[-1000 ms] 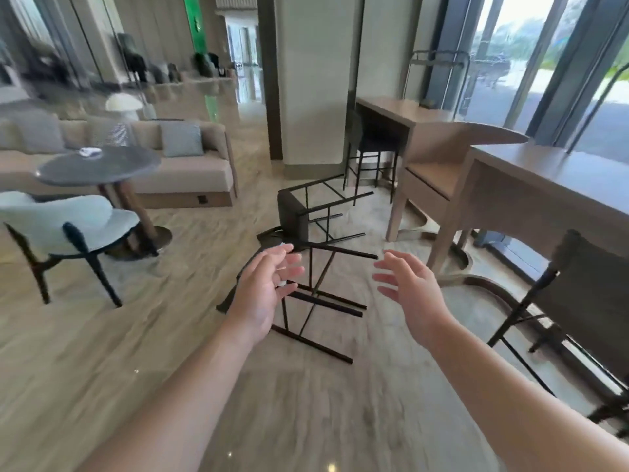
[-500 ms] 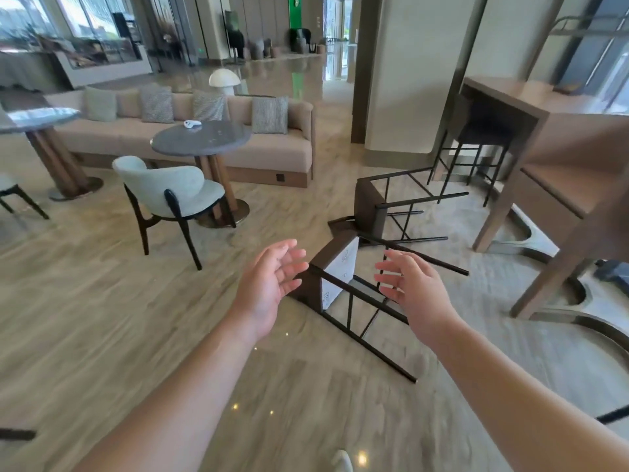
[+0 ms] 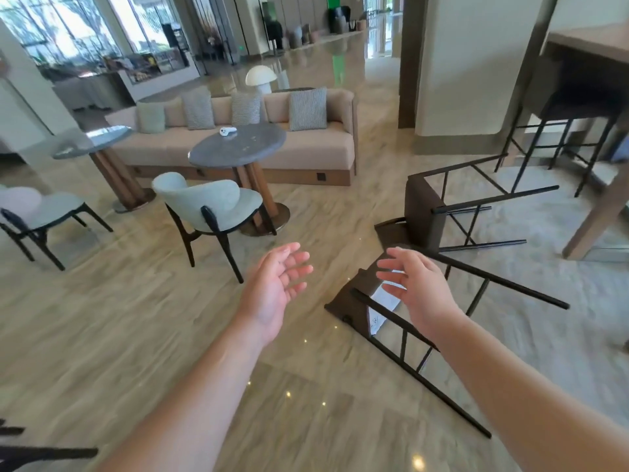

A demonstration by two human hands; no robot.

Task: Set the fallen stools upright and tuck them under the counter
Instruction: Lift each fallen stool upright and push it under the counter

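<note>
Stools lie toppled on the polished floor at centre right of the head view: the nearer stool (image 3: 360, 301) on its side with its seat toward the hands and its thin black legs running to the lower right, and the farther stool (image 3: 425, 212) just behind it, legs pointing right toward the counter (image 3: 589, 46) in the upper right corner. A third stool (image 3: 571, 107) already stands tucked beneath that counter.

Both hands are empty and held above the floor. The left hand (image 3: 275, 291) is spread, palm turned inward, left of the nearer seat; the right hand (image 3: 418, 287) is also spread with relaxed fingers, hovering over that seat, and contact cannot be confirmed.

To right it cleanly, the person would probably do best gripping the seat edge with one hand and a leg rail with the other, then pivoting it on its lower feet so the legs clear the farther stool.
</note>
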